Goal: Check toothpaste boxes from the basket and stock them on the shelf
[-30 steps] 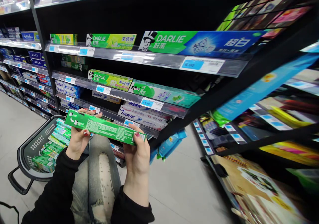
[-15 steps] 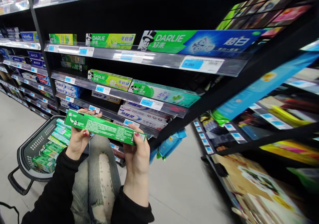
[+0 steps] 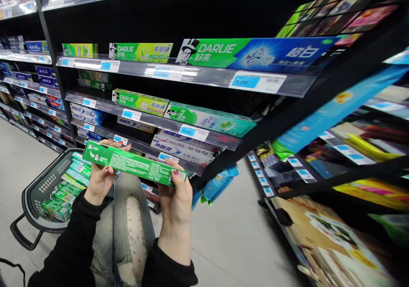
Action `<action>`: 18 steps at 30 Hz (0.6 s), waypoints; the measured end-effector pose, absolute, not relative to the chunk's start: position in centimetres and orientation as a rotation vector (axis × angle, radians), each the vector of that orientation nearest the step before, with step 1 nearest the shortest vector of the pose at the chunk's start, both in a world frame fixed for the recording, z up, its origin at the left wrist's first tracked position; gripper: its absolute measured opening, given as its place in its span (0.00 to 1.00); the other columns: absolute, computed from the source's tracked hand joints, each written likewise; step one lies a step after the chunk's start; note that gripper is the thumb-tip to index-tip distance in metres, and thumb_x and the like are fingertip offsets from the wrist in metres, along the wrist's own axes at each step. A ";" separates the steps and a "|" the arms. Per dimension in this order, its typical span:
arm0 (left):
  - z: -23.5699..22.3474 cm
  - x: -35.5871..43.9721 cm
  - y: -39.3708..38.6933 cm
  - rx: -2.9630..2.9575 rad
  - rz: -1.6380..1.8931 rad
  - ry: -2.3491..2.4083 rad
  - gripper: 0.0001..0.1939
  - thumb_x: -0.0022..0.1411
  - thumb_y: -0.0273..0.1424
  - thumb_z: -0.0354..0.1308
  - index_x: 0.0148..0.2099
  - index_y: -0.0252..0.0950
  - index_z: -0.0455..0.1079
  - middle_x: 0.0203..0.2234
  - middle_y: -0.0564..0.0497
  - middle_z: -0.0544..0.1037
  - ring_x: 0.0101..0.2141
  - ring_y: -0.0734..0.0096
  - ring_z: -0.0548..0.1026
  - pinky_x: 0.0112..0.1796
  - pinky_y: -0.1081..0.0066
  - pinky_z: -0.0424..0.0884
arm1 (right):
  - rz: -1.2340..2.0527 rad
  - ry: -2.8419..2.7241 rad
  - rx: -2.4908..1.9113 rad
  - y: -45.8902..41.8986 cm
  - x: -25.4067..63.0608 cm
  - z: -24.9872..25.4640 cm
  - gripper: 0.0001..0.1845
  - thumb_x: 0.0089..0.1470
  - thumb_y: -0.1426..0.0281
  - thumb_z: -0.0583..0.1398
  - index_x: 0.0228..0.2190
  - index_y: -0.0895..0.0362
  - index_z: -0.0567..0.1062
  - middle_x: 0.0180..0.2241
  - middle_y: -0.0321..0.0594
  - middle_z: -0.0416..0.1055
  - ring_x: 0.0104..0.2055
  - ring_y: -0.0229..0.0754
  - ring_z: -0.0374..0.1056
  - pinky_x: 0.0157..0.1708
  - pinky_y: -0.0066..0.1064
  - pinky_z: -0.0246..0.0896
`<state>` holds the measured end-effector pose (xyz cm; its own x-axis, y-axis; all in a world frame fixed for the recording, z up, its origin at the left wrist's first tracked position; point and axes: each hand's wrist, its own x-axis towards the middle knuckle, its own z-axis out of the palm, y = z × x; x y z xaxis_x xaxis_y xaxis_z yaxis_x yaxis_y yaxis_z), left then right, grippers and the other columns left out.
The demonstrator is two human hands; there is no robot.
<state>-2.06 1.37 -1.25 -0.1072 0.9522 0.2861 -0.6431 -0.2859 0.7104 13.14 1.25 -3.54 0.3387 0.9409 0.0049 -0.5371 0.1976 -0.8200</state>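
Observation:
Both hands hold one long green toothpaste box (image 3: 134,163) level in front of the shelves. My left hand (image 3: 100,180) grips its left end, fingers wrapped round it. Closed on the box's right end is my right hand (image 3: 175,197), thumb on the near face. Below the left hand stands a dark shopping basket (image 3: 38,189) with several green and teal toothpaste boxes (image 3: 68,182) inside. My knee in torn jeans (image 3: 128,223) is under the hands.
Black shelving (image 3: 191,80) with rows of toothpaste boxes and blue price tags runs from far left to centre. A second rack (image 3: 335,172) of colourful packets juts out at right. Pale floor tiles (image 3: 230,236) lie between them.

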 end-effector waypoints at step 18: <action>-1.8 -2.2 1.5 0.849 1.680 0.502 0.43 0.32 0.46 0.76 0.53 0.51 0.64 0.48 0.49 0.77 0.53 0.47 0.73 0.55 0.50 0.66 | 1.134 -0.592 -0.831 1.3 13.2 -3.6 0.21 0.37 0.56 0.69 0.33 0.54 0.78 0.29 0.34 0.73 0.30 0.38 0.66 0.31 0.30 0.61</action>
<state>-2.19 1.51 -1.76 -0.1083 0.9555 0.2742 -0.6480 -0.2771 0.7094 13.20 1.26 -3.63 0.3287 0.9445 0.0008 -0.5408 0.1889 -0.8196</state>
